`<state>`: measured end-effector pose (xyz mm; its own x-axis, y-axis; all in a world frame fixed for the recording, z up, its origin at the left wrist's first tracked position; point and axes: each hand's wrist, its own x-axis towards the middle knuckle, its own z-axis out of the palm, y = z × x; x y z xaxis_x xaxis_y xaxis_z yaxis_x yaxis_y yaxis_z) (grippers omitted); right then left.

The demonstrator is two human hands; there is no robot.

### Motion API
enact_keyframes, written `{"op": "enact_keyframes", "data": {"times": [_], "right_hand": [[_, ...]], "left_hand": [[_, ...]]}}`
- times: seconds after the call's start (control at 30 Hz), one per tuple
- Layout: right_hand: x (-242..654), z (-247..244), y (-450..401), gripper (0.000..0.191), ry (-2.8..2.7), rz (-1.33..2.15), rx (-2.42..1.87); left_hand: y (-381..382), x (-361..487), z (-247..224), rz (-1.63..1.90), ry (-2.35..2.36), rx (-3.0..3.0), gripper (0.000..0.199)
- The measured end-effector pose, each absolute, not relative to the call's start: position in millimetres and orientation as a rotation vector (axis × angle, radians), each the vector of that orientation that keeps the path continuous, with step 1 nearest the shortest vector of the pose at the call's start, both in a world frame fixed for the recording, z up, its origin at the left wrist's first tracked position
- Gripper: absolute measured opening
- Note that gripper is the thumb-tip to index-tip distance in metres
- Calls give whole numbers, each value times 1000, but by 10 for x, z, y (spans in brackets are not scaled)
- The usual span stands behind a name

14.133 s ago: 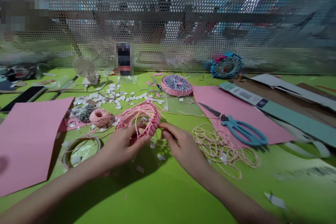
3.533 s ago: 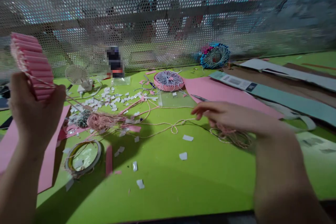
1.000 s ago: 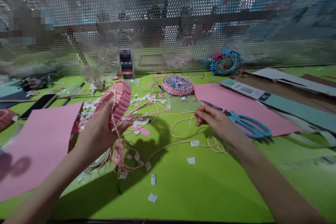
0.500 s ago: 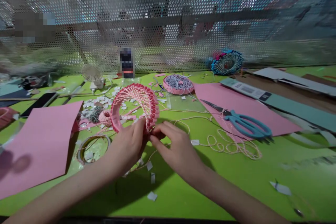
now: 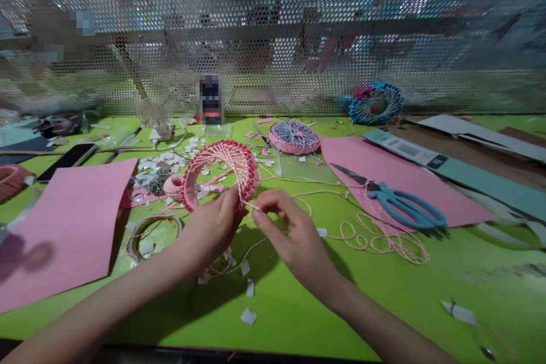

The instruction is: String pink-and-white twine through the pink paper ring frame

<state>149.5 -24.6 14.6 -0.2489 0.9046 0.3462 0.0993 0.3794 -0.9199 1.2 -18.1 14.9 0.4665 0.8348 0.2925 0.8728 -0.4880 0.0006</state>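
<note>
A pink ring point(image 5: 251, 173) with red scalloped edging and pale string laced across it is tilted upright above the table. My left hand point(image 5: 215, 216) is closed on its lower edge. Between the thumb and forefinger of my right hand point(image 5: 294, 233) is a strand of pale pink twisted string point(image 5: 251, 206), drawn out from the ring's lower right. Loose loops of the same string lie on the table to the right. Next to them, blue-handled scissors point(image 5: 405, 207) rest partly on a pink sheet point(image 5: 379, 168). My left fingertips are partly hidden behind the ring.
A roll of tape point(image 5: 135, 239) and another pink sheet point(image 5: 77, 222) lie left. Behind are a pink-rimmed string disc point(image 5: 294, 137), a blue laced ring point(image 5: 356, 111), a small fan point(image 5: 152, 114) and paper scraps. A perforated metal screen point(image 5: 273, 57) borders the table's back.
My right hand has moved slightly away from the ring, and a short length of string now shows between them. The ring has tipped back a little. The whole view has shifted slightly.
</note>
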Motion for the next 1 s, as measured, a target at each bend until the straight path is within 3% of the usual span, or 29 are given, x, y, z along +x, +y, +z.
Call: {"op": "enact_keyframes", "data": {"times": [0.2,0.27,0.37,0.5,0.63,0.8,1.0], "right_hand": [[1806,357,-235,13,-1191,1560,-583],[1991,396,-196,16,-1154,1663,-660],[2275,382,-91,15,-1427,1509,-1110],[2360,300,12,23,-1862,921,-1546],[1956,260,-9,22,-2138,622,-1365],[1434,234,-2,17,-2222,554,-1109],[1463,325,-52,15,-1924,668,-980]], "left_hand": [[39,-197,75,-222,-1734,-2371,18],[115,-312,108,-169,-1787,-2261,20],[187,-461,188,-117,-1859,-2067,21],[174,-469,250,-141,-1813,-1987,24],[33,-253,240,-187,-1664,-2131,27],[-151,-82,216,-246,-1459,-2337,24],[-53,-187,159,-183,-1580,-2250,18]]}}
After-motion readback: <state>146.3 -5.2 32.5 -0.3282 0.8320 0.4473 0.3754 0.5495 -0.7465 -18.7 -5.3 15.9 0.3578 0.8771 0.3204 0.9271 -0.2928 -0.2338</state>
